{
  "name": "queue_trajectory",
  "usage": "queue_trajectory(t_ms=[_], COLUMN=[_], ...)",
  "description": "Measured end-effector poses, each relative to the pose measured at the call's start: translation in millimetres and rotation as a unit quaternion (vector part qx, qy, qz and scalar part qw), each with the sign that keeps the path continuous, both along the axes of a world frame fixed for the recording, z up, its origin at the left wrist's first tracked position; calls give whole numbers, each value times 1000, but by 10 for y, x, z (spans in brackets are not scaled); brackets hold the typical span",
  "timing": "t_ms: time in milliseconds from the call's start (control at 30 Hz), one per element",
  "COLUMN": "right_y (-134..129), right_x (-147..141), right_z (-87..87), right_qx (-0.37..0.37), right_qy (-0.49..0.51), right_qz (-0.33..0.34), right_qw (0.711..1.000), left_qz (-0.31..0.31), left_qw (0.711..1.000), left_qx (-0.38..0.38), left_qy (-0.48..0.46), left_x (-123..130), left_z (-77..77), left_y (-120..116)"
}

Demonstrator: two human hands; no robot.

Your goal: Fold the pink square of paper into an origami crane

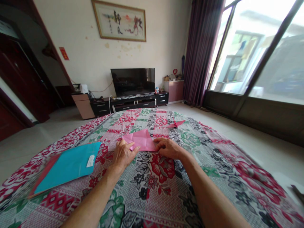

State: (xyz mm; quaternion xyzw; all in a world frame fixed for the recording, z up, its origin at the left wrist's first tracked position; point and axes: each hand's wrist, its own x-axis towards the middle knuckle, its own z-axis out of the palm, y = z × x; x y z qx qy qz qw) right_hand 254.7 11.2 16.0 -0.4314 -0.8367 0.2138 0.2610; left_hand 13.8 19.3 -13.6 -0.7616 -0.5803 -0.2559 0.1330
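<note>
A creased pink paper square (142, 139) lies on the flowered tablecloth, between both hands. My left hand (124, 152) rests on its left corner, fingers bent and pressing the paper at its near left edge. My right hand (167, 148) holds the right corner of the paper, thumb and fingers pinched together there. Farther back and to the right stands a folded red paper bird (176, 123), touched by neither hand. To the left of my left hand lies a stack of paper with a blue sheet (68, 166) on top.
The round table's flowered cloth (213, 190) spreads under everything. Beyond the table are a television (133, 82) on a low black cabinet (135, 104), a framed picture (120, 20) on the wall, a purple curtain (201, 47) and large windows at right.
</note>
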Motion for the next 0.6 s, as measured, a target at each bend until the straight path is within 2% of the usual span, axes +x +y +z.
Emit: queue_trajectory(t_ms=[600], right_y=[-16], right_x=[-44], right_z=[-8], right_qx=[29], right_qy=[3], right_qz=[-20], right_qw=[999], left_qz=[3], left_qw=[1000], left_qx=[-4], left_qy=[-3], left_x=[31], left_z=[40], left_y=[-31])
